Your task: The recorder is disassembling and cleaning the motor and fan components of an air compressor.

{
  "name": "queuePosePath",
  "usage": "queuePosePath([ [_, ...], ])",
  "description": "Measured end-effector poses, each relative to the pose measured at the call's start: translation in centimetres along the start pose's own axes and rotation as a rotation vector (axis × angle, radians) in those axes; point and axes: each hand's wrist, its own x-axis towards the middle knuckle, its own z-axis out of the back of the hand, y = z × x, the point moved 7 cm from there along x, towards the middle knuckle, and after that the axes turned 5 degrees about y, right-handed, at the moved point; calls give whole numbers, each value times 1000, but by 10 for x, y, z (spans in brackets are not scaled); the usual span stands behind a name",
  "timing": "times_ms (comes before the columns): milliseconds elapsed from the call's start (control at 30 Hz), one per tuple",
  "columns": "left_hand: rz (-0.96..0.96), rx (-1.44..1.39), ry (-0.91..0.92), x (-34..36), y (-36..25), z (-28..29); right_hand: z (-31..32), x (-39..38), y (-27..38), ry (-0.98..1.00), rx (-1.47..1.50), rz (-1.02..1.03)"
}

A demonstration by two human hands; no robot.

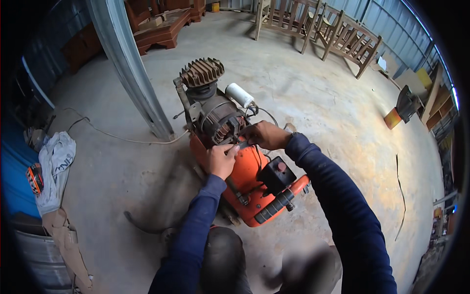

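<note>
An orange air compressor (249, 193) stands on the concrete floor in front of me, with a dark motor (219, 120), a finned cylinder head (201, 71) and a white cylinder-shaped capacitor (239, 94) on top. My left hand (221, 160) rests on the tank just below the motor, fingers curled around a small part I cannot make out. My right hand (265, 135) is closed at the motor's right side, by the black wires. A black switch box with a red knob (276, 174) sits near my right forearm.
A grey metal post (129, 68) rises just left of the compressor, with a thin cable (112, 134) trailing along the floor. White cloth and bags (55, 164) lie at the left. Wooden chairs (342, 36) and benches (164, 29) stand at the back.
</note>
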Motion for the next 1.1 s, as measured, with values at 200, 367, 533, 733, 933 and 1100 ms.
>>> queuePosePath([
  [200,-136,240,-256,-6,-3,10,-7,5,11,-126,-139,-32],
  [367,123,559,-225,-7,-28,5,-10,-10,-2,-280,-53,-62],
  [533,124,543,-437,-19,-25,-2,-22,-5,-4,-373,50,-13],
  [733,148,679,-444,-16,-26,-3,-32,-3,-19,-633,393,61],
  [933,293,807,-362,-4,-31,-3,-41,-4,-38,-609,578,-44],
  [1100,265,914,-302,5,-16,-1,-34,6,-34,-778,394,-2],
])
